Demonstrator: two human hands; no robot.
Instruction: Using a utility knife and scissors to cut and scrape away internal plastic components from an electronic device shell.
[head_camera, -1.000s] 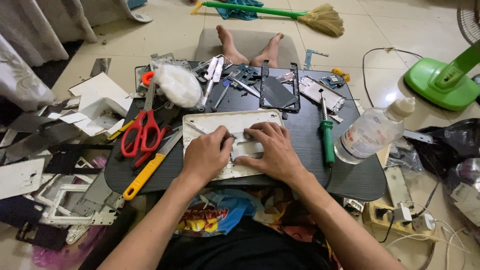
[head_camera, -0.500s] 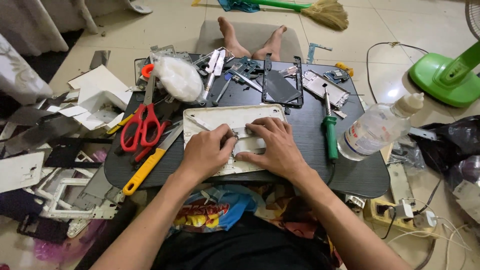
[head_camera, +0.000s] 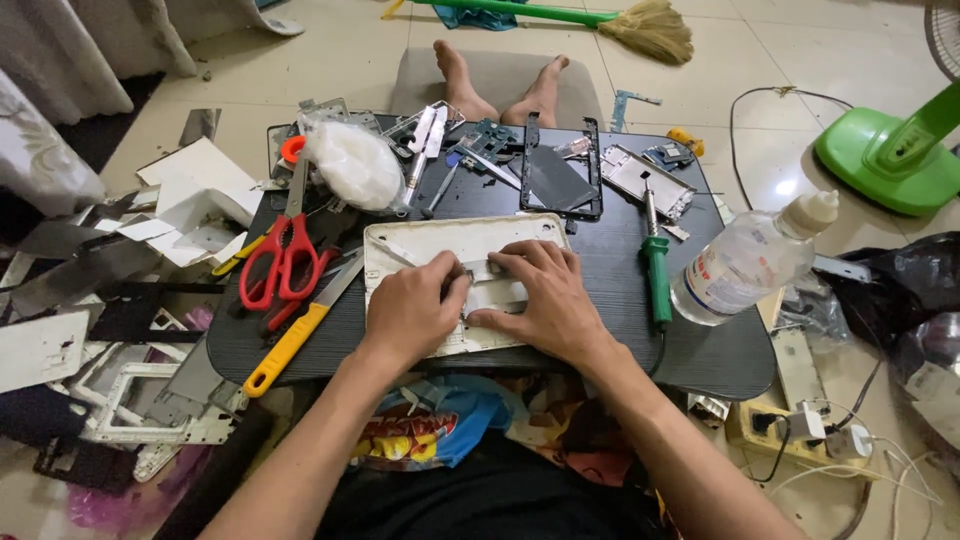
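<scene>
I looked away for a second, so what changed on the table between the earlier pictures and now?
Almost nothing. Both hands, left hand and right hand, stay pressed on the white panel; the fingers shifted only slightly. The red scissors, green soldering iron and clear bottle lie where they were.

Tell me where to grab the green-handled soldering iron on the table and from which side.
Grip the soldering iron around its thick green handle, coming from above with the right hand, which lies just beside it. The thin metal tip points away from the person, so stay off that end.
</scene>
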